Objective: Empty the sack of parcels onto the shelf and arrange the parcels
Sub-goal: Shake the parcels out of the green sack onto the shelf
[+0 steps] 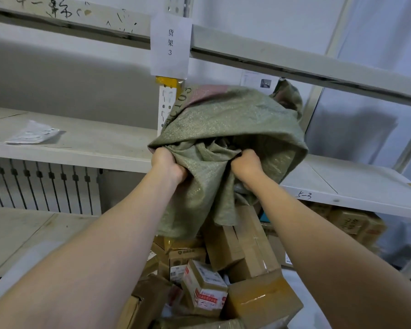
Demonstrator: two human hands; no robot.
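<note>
A green woven sack point(226, 124) is held up in front of the shelving, bunched and hanging limp. My left hand point(167, 163) grips a fold of it on the left. My right hand point(248, 165) grips another fold on the right. Below the sack lies a pile of several brown cardboard parcels point(237, 255) on the lower shelf, among them a small box with a red and white label point(205, 286) and a larger taped box point(261, 302). The sack's inside is hidden.
A white middle shelf point(86, 148) on the left carries a flat white plastic mailer point(32, 134). A paper sign point(170, 43) hangs on the upright post. The right middle shelf point(356, 186) is marked 5-3. More brown boxes point(349, 222) sit under it.
</note>
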